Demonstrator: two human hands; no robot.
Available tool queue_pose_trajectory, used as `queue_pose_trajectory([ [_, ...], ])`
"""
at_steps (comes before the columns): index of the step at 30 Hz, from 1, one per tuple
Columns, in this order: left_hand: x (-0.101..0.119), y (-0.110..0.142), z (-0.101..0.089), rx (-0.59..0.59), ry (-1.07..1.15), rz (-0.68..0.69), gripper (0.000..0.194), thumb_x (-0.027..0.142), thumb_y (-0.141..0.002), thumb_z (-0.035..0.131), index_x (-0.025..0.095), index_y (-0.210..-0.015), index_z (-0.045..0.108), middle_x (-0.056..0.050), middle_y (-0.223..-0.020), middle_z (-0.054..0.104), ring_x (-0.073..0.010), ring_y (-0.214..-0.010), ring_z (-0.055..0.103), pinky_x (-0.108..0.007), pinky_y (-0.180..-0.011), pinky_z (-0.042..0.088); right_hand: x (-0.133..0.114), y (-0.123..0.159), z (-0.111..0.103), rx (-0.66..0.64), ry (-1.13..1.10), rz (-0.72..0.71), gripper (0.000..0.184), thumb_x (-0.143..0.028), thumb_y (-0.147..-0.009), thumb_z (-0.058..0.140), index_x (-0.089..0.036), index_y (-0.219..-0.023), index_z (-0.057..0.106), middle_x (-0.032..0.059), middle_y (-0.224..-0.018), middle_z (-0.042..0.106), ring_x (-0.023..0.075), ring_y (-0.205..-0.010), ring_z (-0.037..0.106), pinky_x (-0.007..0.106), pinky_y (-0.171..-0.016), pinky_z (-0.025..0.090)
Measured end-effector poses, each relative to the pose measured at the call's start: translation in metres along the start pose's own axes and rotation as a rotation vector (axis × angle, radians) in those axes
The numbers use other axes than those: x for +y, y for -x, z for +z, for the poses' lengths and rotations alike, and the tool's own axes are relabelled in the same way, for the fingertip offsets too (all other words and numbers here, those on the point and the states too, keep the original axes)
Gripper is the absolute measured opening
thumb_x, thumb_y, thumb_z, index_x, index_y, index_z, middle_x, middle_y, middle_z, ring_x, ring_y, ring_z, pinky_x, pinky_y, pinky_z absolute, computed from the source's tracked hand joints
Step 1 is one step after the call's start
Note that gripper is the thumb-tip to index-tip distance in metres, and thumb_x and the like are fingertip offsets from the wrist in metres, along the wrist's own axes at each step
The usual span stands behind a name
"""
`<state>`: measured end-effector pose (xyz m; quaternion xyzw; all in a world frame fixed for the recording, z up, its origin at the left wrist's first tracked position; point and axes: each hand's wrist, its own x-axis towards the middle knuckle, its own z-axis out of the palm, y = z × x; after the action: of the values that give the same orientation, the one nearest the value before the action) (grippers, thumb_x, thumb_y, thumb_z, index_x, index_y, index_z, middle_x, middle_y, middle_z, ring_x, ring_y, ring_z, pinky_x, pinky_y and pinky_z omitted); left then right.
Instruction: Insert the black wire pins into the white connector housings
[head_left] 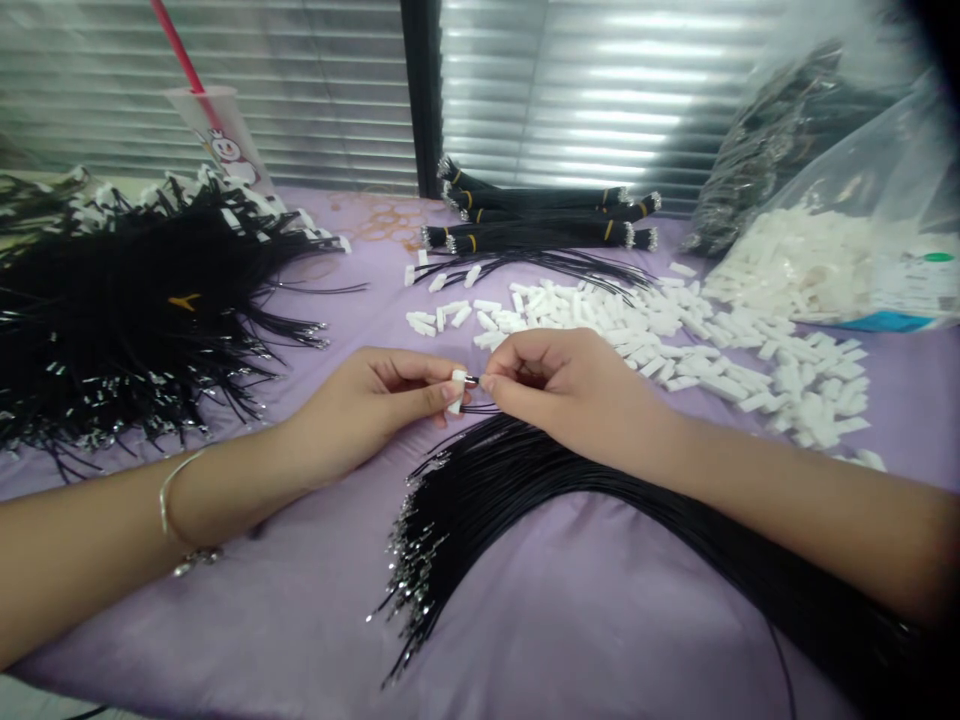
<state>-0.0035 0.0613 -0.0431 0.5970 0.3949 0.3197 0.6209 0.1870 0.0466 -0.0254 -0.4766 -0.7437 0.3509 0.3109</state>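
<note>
My left hand (375,405) pinches a small white plastic connector (457,391) between thumb and fingers. My right hand (574,385) pinches the metal-tipped end of a thin black wire (472,381) and holds it against the connector's side. Both hands hover just above a purple cloth (300,600). Under my right forearm lies a loose bundle of black wires (525,480) with metal terminals fanning towards me. Behind my hands a scatter of white connectors (675,335) covers the cloth.
A big heap of black wires with connectors fitted (127,310) fills the left. Tied wire bundles (540,220) lie at the back centre. A plastic bag of white connectors (832,260) stands at the right. A cup with a red straw (221,135) stands at the back left.
</note>
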Motion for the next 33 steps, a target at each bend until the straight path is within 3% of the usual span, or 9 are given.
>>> queue_pose_trajectory([
  [11,0.005,0.000,0.003,0.013,-0.078,-0.003,0.009,0.020,-0.074,0.067,0.019,-0.080,0.074,0.001,-0.066,0.066,-0.0103,-0.063,0.056,-0.019,-0.062,0.043,0.003,0.001,0.003,0.058,0.172,-0.123,0.013,-0.021,-0.077,0.055,-0.015,-0.069,0.062,-0.0030,-0.059,0.055,0.0072,-0.054,0.047,0.021,-0.053,0.033],
  [21,0.011,0.001,0.009,0.030,-0.288,-0.008,0.011,0.020,-0.074,0.067,0.017,-0.082,0.073,0.000,-0.066,0.067,-0.0099,-0.059,0.055,-0.019,-0.057,0.041,0.006,0.000,0.008,0.030,0.193,-0.124,0.013,-0.019,-0.079,0.054,-0.015,-0.068,0.060,-0.0032,-0.060,0.054,0.0067,-0.056,0.046,0.021,-0.055,0.033],
  [27,0.008,-0.001,0.004,0.015,-0.166,-0.054,0.010,0.024,-0.076,0.066,0.016,-0.080,0.072,0.001,-0.069,0.067,-0.0086,-0.063,0.055,-0.017,-0.062,0.043,0.002,-0.002,-0.004,-0.093,0.195,-0.047,0.013,-0.029,-0.080,0.055,-0.017,-0.077,0.058,-0.0026,-0.066,0.058,0.0088,-0.059,0.051,0.022,-0.054,0.036],
  [30,0.004,-0.003,0.000,0.016,-0.082,-0.068,0.013,0.028,-0.076,0.066,0.016,-0.080,0.070,0.001,-0.070,0.066,-0.0088,-0.064,0.055,-0.018,-0.064,0.044,0.000,-0.002,-0.015,-0.130,0.231,-0.054,0.013,-0.025,-0.077,0.057,-0.018,-0.088,0.056,-0.0010,-0.076,0.061,0.0114,-0.067,0.056,0.023,-0.060,0.040],
  [33,0.001,-0.003,-0.002,0.013,-0.049,-0.068,0.013,0.029,-0.075,0.067,0.016,-0.078,0.070,0.001,-0.069,0.066,-0.0081,-0.064,0.055,-0.018,-0.065,0.043,0.000,-0.003,-0.022,-0.141,0.252,-0.077,0.008,-0.020,-0.078,0.054,-0.019,-0.085,0.056,-0.0021,-0.074,0.061,0.0111,-0.067,0.057,0.023,-0.062,0.042],
])
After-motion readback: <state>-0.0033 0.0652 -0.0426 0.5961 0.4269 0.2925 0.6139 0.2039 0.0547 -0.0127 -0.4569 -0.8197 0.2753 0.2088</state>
